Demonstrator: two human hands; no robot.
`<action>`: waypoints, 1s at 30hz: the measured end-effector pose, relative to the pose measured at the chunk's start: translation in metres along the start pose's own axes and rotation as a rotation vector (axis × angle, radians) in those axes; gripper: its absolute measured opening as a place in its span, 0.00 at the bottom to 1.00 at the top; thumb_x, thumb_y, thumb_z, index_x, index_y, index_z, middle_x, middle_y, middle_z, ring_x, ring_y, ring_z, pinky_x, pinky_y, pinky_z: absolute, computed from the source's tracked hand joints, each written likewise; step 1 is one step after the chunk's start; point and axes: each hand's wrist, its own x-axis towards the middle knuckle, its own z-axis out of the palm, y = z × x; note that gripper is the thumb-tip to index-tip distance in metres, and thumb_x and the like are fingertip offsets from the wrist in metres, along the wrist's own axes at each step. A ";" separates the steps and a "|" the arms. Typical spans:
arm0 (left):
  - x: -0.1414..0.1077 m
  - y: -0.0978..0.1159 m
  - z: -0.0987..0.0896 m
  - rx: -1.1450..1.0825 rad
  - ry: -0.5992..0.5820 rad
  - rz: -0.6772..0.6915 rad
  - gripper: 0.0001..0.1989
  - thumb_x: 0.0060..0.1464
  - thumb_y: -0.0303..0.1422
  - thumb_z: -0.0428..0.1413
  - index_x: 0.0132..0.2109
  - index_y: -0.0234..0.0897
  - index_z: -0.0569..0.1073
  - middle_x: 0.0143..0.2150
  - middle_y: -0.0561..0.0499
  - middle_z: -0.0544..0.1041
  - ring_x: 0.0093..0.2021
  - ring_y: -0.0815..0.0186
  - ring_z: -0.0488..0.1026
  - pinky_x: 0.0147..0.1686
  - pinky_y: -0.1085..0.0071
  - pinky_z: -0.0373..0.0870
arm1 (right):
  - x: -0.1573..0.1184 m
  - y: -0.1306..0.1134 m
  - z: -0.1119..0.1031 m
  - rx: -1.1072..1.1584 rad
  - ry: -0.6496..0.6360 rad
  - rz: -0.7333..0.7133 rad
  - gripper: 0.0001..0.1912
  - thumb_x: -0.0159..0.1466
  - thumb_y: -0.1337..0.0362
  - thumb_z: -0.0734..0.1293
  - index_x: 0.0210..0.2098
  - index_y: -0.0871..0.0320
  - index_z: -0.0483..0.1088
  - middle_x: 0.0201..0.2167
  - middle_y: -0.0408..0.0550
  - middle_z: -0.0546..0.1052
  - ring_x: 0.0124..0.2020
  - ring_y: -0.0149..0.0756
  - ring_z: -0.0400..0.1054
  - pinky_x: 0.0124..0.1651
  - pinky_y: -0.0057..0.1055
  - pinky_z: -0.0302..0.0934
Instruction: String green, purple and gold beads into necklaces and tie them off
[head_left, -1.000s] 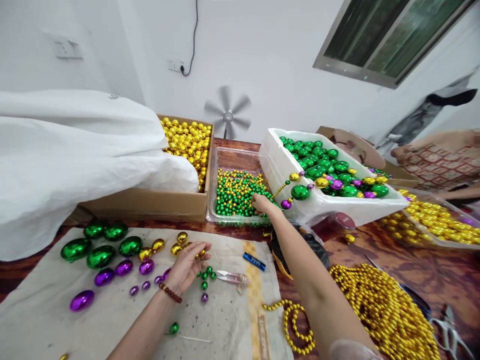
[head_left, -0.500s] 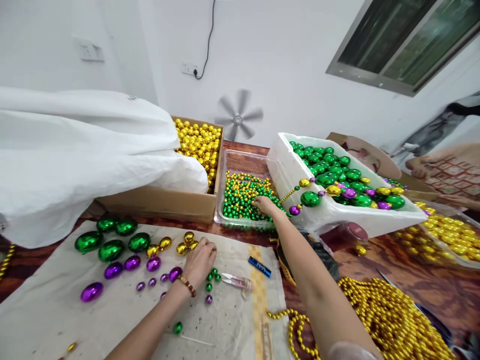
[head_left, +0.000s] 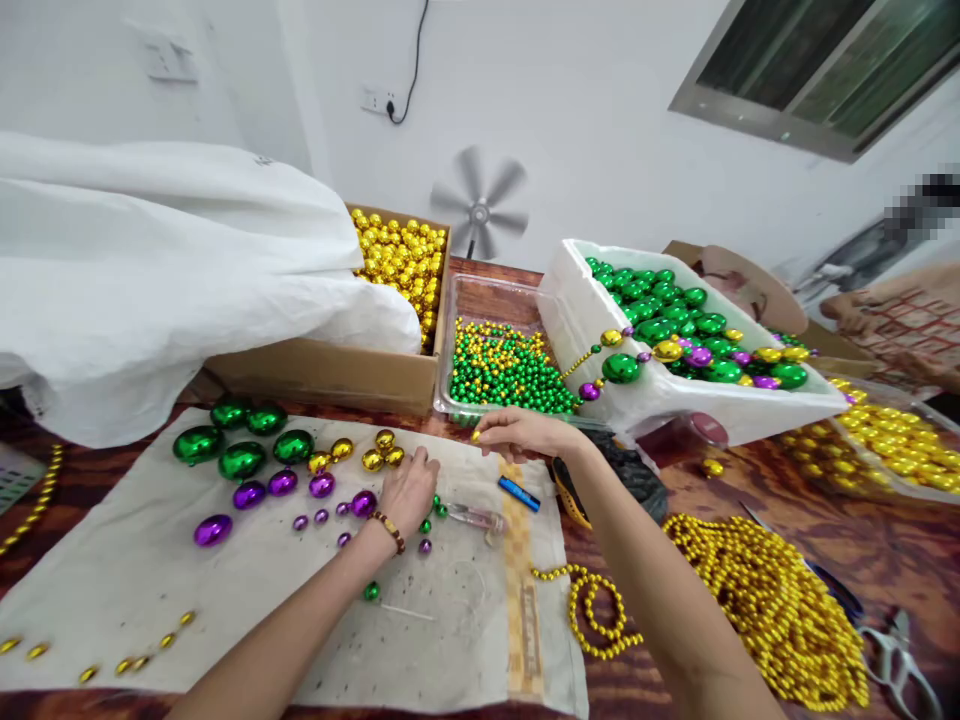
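Observation:
My right hand [head_left: 521,434] hovers in front of the clear tray [head_left: 442,405], fingertips pinched on a small gold bead [head_left: 476,437]. The tray holds small green and gold beads [head_left: 510,375]. Over the pale cloth [head_left: 247,620], my left hand [head_left: 409,492] is closed with curled fingers; anything inside is hidden. Beside it sit gold balls [head_left: 385,440], a purple ball [head_left: 364,503] and small green beads [head_left: 426,526]. Large green balls [head_left: 199,444] and purple balls [head_left: 213,530] lie farther left. Thread snips [head_left: 474,516] and a blue cylinder [head_left: 519,494] lie to the right.
A carton of gold balls [head_left: 322,378] stands behind, partly under a white sack [head_left: 187,270]. A foam box [head_left: 735,425] holds green balls, a bead string over its rim. Gold bead strands [head_left: 765,610] and scissors [head_left: 896,660] lie right. A fan [head_left: 480,213] spins behind; another person's arm [head_left: 892,310] shows far right.
My right hand has come out of the bead tray toward me with a small gold bead in its fingertips. My left hand stays near the gold balls. The view has tilted down slightly.

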 end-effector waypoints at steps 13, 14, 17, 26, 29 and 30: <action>-0.064 -0.029 -0.004 -0.395 0.270 0.004 0.13 0.66 0.33 0.47 0.52 0.39 0.72 0.52 0.45 0.73 0.43 0.62 0.76 0.43 0.67 0.70 | 0.042 0.024 0.104 -0.548 0.312 0.067 0.11 0.69 0.65 0.64 0.48 0.63 0.73 0.47 0.57 0.76 0.47 0.40 0.72 0.46 0.28 0.59; -0.076 -0.033 -0.001 -0.447 0.291 0.015 0.13 0.66 0.34 0.47 0.52 0.39 0.72 0.51 0.45 0.73 0.43 0.62 0.76 0.45 0.67 0.70 | 0.038 0.025 0.104 -0.555 0.333 0.073 0.13 0.69 0.63 0.64 0.50 0.62 0.72 0.49 0.58 0.75 0.48 0.40 0.71 0.47 0.28 0.59; -0.116 -0.045 0.008 -0.562 0.310 0.010 0.14 0.66 0.36 0.48 0.52 0.39 0.72 0.50 0.45 0.74 0.44 0.62 0.76 0.47 0.66 0.70 | 0.019 0.029 0.102 -0.571 0.403 0.115 0.17 0.69 0.63 0.64 0.56 0.63 0.68 0.55 0.60 0.71 0.51 0.42 0.69 0.48 0.29 0.58; -0.192 -0.072 0.025 -0.682 0.359 -0.085 0.13 0.64 0.37 0.50 0.48 0.38 0.76 0.46 0.45 0.77 0.48 0.59 0.74 0.51 0.63 0.69 | -0.053 0.023 0.168 -0.494 0.204 0.128 0.06 0.64 0.70 0.66 0.35 0.58 0.76 0.36 0.46 0.79 0.38 0.35 0.72 0.37 0.25 0.55; -0.202 -0.078 0.029 -0.699 0.369 -0.112 0.13 0.64 0.38 0.49 0.46 0.38 0.76 0.45 0.44 0.77 0.48 0.58 0.74 0.51 0.62 0.69 | -0.059 0.013 0.204 -0.515 0.147 0.105 0.05 0.65 0.68 0.66 0.37 0.57 0.75 0.39 0.46 0.79 0.39 0.36 0.72 0.35 0.26 0.54; -0.205 -0.080 0.030 -0.704 0.372 -0.125 0.13 0.64 0.38 0.49 0.46 0.39 0.76 0.45 0.44 0.77 0.47 0.58 0.74 0.51 0.62 0.69 | -0.059 0.010 0.213 -0.548 0.141 0.110 0.06 0.66 0.68 0.64 0.38 0.57 0.74 0.40 0.47 0.79 0.39 0.36 0.72 0.35 0.27 0.54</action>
